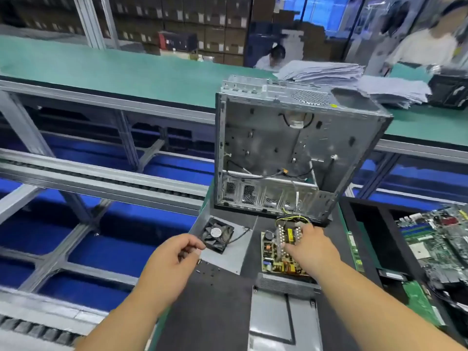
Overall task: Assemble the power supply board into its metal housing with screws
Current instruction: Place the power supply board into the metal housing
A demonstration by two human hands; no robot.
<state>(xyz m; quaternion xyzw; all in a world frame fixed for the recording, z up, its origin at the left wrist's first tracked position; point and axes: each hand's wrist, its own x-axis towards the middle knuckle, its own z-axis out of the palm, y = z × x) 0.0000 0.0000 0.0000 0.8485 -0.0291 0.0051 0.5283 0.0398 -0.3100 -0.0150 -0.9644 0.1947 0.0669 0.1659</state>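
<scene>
Two hands busy here: we've got our right hand [310, 245] grasping the power supply board [277, 252] sitting in its housing on the bench [222, 300], probably seating it, while our left hand [174, 252] pinches something tiny, likely a screw.

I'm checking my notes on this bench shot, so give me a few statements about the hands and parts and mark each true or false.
1. The right hand rests on the power supply board. True.
2. The fan sits right of the board. False: it lies to its left, on a grey metal plate.
3. The computer case stands open behind the board. True.
4. The left hand grips a screwdriver. False: no screwdriver shows; its fingers are curled above small screws.
</scene>
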